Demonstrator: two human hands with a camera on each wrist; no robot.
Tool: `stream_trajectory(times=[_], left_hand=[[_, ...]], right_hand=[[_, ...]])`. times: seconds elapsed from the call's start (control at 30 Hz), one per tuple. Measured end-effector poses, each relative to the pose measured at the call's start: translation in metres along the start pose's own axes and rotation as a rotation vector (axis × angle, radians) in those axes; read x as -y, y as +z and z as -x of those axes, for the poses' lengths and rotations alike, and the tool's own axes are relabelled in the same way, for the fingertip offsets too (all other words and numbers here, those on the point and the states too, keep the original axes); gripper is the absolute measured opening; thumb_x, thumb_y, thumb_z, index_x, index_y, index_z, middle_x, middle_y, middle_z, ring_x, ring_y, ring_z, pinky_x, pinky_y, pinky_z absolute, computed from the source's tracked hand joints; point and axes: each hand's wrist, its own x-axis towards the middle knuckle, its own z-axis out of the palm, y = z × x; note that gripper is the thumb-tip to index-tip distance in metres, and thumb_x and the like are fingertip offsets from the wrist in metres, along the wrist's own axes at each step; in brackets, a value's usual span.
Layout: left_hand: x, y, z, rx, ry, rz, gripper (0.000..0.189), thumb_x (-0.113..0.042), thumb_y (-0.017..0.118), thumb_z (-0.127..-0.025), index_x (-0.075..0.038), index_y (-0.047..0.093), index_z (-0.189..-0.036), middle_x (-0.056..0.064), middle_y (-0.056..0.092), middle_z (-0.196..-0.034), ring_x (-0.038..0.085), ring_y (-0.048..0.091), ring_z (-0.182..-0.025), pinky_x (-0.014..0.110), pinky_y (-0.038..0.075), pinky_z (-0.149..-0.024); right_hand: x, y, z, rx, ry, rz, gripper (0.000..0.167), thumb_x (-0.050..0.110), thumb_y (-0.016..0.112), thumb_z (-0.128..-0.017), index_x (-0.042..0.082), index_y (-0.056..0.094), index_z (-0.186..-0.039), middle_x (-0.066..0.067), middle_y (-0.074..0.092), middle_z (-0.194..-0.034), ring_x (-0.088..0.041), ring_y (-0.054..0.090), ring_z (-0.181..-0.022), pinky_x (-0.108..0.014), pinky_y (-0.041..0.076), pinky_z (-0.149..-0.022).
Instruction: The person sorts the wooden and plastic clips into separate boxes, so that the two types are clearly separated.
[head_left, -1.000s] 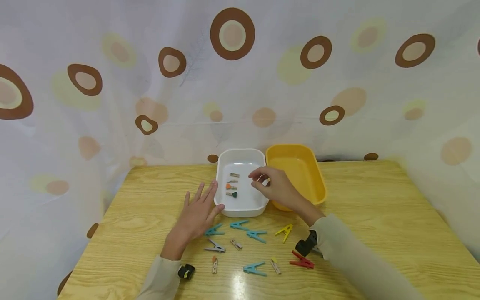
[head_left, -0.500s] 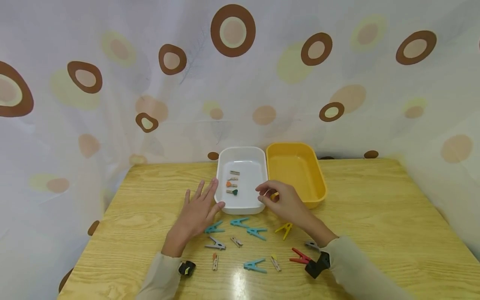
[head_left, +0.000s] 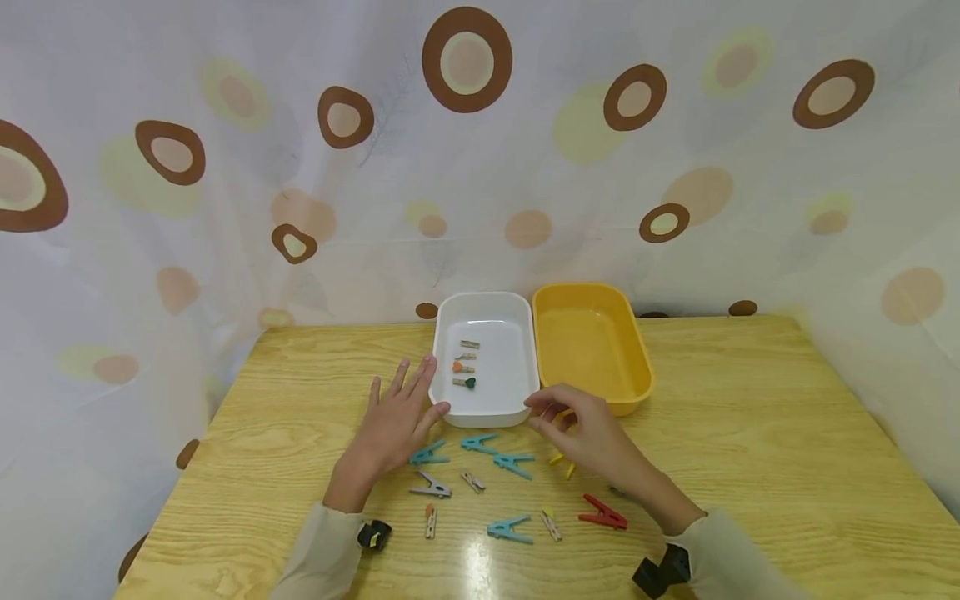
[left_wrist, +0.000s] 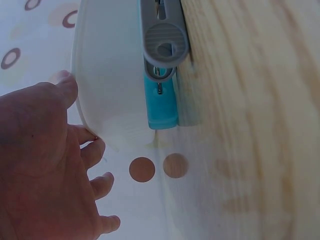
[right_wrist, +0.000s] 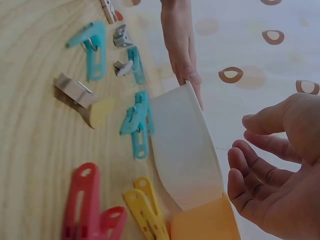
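Note:
My left hand [head_left: 390,427] spreads its fingers along the left rim of a white plastic tub [head_left: 501,358], fingertips and thumb touching it. Over the tub's front right corner hovers my right hand [head_left: 588,431], its fingers loosely bent with nothing between them, as the right wrist view confirms. Inside the tub, several small wooden clothespins lie in a column, among them one with an orange heart [head_left: 459,367] and one with a green heart [head_left: 469,382]. A yellow clothespin [right_wrist: 146,210] lies below my right hand and is partly hidden in the head view.
A yellow tub [head_left: 592,350] stands against the white one's right side. In front lie several blue clothespins [head_left: 510,530], a grey one [head_left: 432,486], a red one [head_left: 603,513] and small wooden ones [head_left: 551,526]. A patterned cloth [head_left: 465,167] hangs behind the table.
My right hand has drawn back from over the white tub toward its front right corner, uncovering the red clothespin. The left hand has stayed at the left rim.

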Motion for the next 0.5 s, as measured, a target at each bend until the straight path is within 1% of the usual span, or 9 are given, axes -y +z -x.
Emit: stream_trajectory(times=[0.23,0.37,0.5], left_hand=[[-0.001,-0.001,0.0,0.009,-0.005,0.006,0.074,-0.053,0.035,-0.11,-0.013,0.009,-0.166,0.006,0.015,-0.168,0.037,0.009,-0.156,0.069,0.006,-0.119],[-0.001,-0.001,0.0,0.009,-0.012,0.024,0.074,-0.053,0.037,-0.109,-0.013,0.01,-0.166,0.006,0.016,-0.169,0.036,0.008,-0.157,0.069,0.005,-0.119],[-0.001,-0.001,0.0,0.017,-0.014,0.03,0.074,-0.053,0.036,-0.109,-0.014,0.009,-0.166,0.005,0.015,-0.169,0.035,0.007,-0.157,0.068,0.003,-0.12]], right_hand=[[-0.001,-0.001,0.022,0.028,0.068,-0.022,0.016,0.011,0.075,-0.095,0.011,0.073,-0.111,0.006,0.069,-0.093,-0.012,0.063,-0.082,-0.028,0.057,-0.069],[-0.004,-0.001,0.033,0.026,0.069,-0.038,0.017,0.011,0.076,-0.095,0.012,0.073,-0.112,0.003,0.071,-0.096,-0.011,0.064,-0.083,-0.028,0.057,-0.069],[-0.005,-0.001,0.042,0.033,0.051,-0.038,0.018,0.009,0.077,-0.093,0.007,0.073,-0.11,0.002,0.071,-0.095,-0.01,0.064,-0.082,-0.027,0.057,-0.068]])
